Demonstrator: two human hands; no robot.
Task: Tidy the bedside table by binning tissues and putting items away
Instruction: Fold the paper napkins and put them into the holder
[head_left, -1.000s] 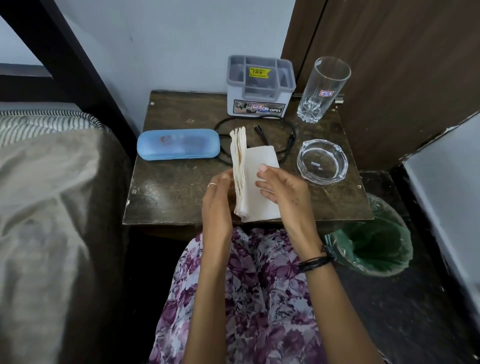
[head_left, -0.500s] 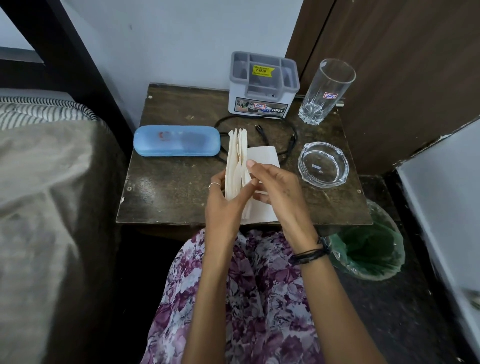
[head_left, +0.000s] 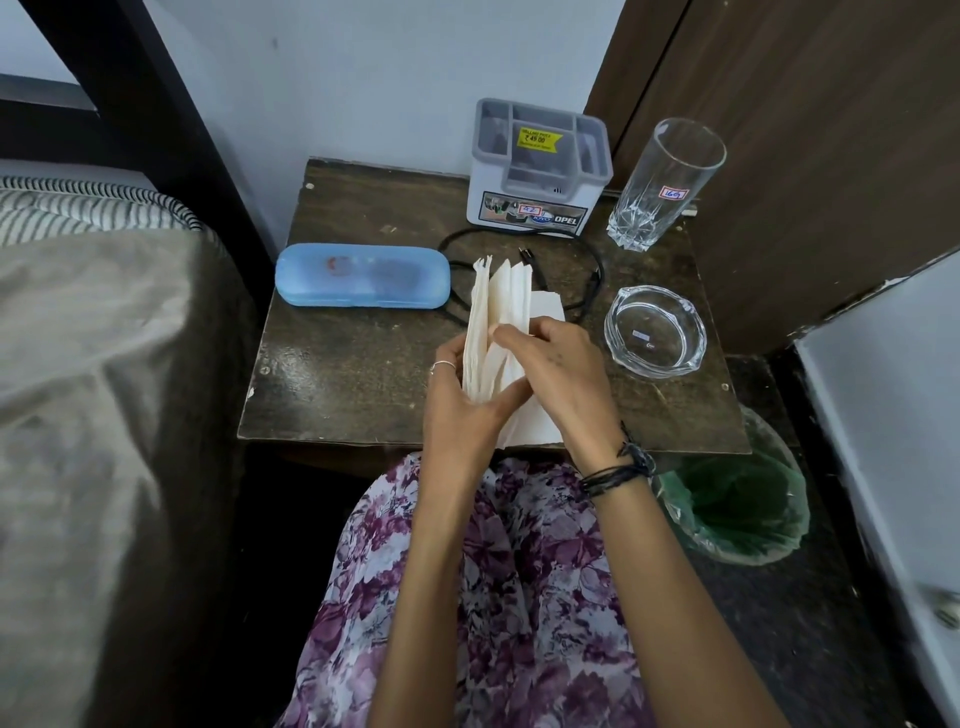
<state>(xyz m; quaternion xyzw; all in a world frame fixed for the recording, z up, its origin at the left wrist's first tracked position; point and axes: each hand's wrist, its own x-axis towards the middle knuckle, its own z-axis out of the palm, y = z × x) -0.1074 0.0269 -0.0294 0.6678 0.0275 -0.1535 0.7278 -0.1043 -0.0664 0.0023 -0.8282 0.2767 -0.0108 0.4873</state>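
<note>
A stack of tissues is shown held on edge above the front middle of the bedside table. The left hand is closed around the lower edge of the stack, thumb on the near side and fingers behind. The fingertips of the right hand are pinched together on a few sheets, which are parted from the rest and fan open at the top. A further flat sheet is partly seen beneath the right hand; whether it rests on the table cannot be told.

The tissues are judged to be light, soft and limp, easily torn or scattered if gripped loosely. A hold across the folded lower edge, where the sheets are bunched, is judged to be the most secure. The exact number of sheets cannot be counted.

One each of the following is seen on the table: a blue case at the left, a grey organizer at the back against the wall, a tall glass at the back right, a glass ashtray at the right, and a black cable looped behind the tissues. The glass and ashtray are judged to be hard, smooth and breakable. One bin, lined with a green bag, stands on the floor just beside the table's front right corner.
</note>
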